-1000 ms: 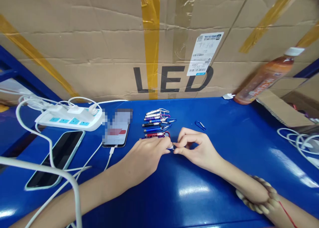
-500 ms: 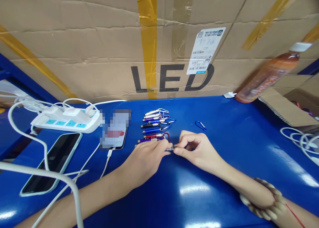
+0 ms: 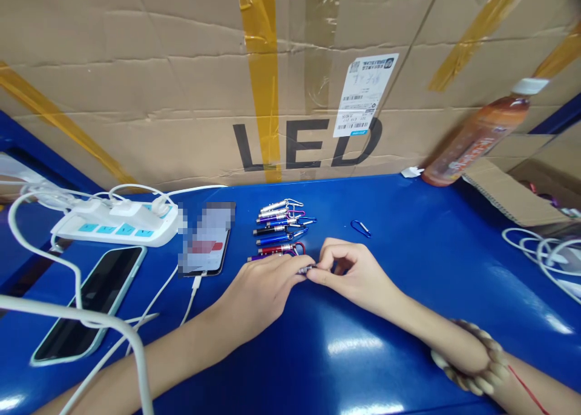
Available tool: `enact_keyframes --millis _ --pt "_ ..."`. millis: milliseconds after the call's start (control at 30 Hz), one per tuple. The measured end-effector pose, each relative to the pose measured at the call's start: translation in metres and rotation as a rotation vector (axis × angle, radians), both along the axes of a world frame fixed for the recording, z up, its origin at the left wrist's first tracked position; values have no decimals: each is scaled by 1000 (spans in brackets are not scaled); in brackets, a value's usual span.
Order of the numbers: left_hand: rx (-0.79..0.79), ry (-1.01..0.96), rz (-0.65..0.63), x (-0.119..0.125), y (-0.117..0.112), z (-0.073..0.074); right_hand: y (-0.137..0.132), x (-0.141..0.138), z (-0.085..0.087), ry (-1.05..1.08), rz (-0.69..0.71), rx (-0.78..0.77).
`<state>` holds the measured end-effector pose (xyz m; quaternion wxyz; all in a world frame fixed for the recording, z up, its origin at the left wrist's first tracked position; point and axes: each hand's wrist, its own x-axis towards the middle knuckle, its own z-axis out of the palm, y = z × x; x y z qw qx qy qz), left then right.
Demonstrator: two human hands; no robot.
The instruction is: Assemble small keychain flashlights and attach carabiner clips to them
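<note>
My left hand (image 3: 267,285) is closed around a small keychain flashlight (image 3: 305,270), and only its silvery end shows past the fingers. At that end, the thumb and forefinger of my right hand (image 3: 354,268) are pinched together; what lies between them is mostly hidden. Just beyond the left hand lies a column of keychain flashlights (image 3: 276,232) in silver, purple, black, blue and red, with carabiner clips towards the right. The left hand partly covers the nearest ones. A loose blue carabiner (image 3: 361,228) lies beyond my right hand.
On the left are a white power strip (image 3: 118,224), a phone in a pale case (image 3: 88,306), a charging phone (image 3: 207,239) and looping white cables. A large cardboard box (image 3: 181,100) stands behind the blue table (image 3: 363,354). A drink bottle (image 3: 476,140) and coiled cable (image 3: 540,248) are right.
The whole view has shifted slightly to the left. Both hands keep the same hold, with the right fingertips still pinched at the flashlight's end.
</note>
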<state>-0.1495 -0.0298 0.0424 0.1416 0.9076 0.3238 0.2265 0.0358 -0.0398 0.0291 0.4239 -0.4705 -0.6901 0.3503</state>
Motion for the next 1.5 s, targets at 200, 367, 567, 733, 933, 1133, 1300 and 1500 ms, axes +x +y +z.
enact_keyframes --millis 200,367,567,733,933,1133,1300,1500 --pt "-264 -126 68 0 3 6 -1 5 2 -32 -40 216" --pt "-322 -118 66 -1 3 6 0 5 4 64 27 231" --pt "-361 5 2 -1 -1 14 2 8 8 69 149 186" --pt "-380 16 -52 -1 -5 15 0 11 11 72 238 278" --pt "-321 38 -86 0 -12 12 -4 11 12 24 264 322" --pt "-266 37 -86 3 -13 12 -8 9 17 -32 216 371" --pt "-174 16 -54 3 -13 8 -11 7 18 -84 148 333" --pt "5 -39 -12 3 -13 0 -15 3 16 -66 87 248"
